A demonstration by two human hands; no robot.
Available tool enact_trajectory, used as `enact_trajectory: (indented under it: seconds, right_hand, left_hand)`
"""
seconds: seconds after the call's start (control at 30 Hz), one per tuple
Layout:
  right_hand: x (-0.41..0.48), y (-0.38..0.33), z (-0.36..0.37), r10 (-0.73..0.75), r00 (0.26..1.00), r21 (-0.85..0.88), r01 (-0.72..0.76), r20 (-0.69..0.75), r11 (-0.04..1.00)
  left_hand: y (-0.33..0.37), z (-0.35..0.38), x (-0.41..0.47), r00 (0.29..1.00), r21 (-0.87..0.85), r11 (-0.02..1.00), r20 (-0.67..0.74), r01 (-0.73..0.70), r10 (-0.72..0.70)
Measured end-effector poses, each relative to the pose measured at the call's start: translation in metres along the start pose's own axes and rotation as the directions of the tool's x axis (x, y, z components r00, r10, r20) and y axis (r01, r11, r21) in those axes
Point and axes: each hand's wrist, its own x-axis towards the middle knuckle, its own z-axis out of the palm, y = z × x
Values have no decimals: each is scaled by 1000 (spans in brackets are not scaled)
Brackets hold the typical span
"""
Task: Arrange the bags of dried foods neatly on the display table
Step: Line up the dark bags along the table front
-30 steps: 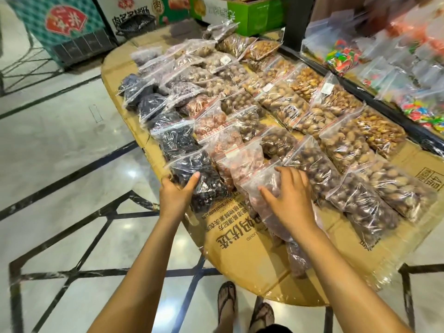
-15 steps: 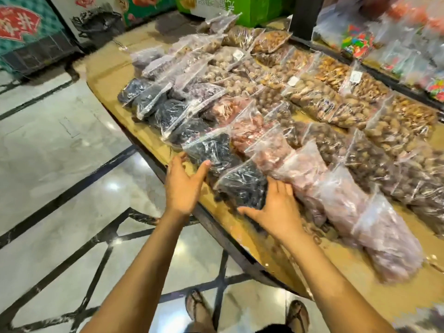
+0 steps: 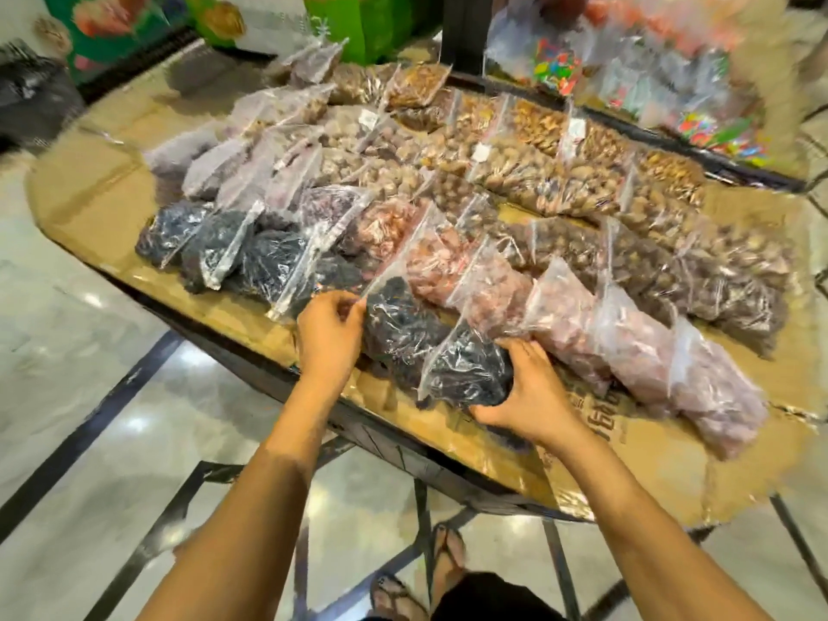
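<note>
The desk (image 3: 89, 190), a broad rounded top covered in flat tan cardboard, is carrying slanting rows of bags (image 3: 528, 181). All are clear, crinkly plastic pouches with zip strips, and the ones far beyond both grips are bulging with lumpy brown nuts. The pink bags (image 3: 636, 351), pale and knobbly, are running off to the right of the right grip. The black bags (image 3: 269, 266) are glinting to the left of the left grip. Near the desk edge a dark bag (image 3: 466, 374) is lying between the two grips, wrinkled and shiny, with its zip strip on its left side. The right grip (image 3: 533, 396) is curling round its right end, thumb low and fingers over the top. The left grip (image 3: 329, 338), fingers bent, is pinching the zip edge of the second dark bag (image 3: 398, 324) just behind.
</note>
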Motion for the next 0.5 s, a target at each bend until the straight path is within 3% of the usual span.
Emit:
enact_trajectory:
  seconds: [0.2, 0.4, 0.5]
  right_hand:
    - [-12, -7, 1, -6, 999, 112, 11, -45, 994]
    - [3, -52, -35, 88, 968, -197, -41, 236, 979]
    - [19, -107, -39, 79, 988, -184, -55, 129, 981]
  left_hand:
    - [-13, -22, -3, 992, 24, 999, 126, -28, 24]
    - [-14, -45, 14, 970, -62, 991, 204, -121, 131]
    - [-18, -77, 36, 931, -175, 951, 222, -256, 291]
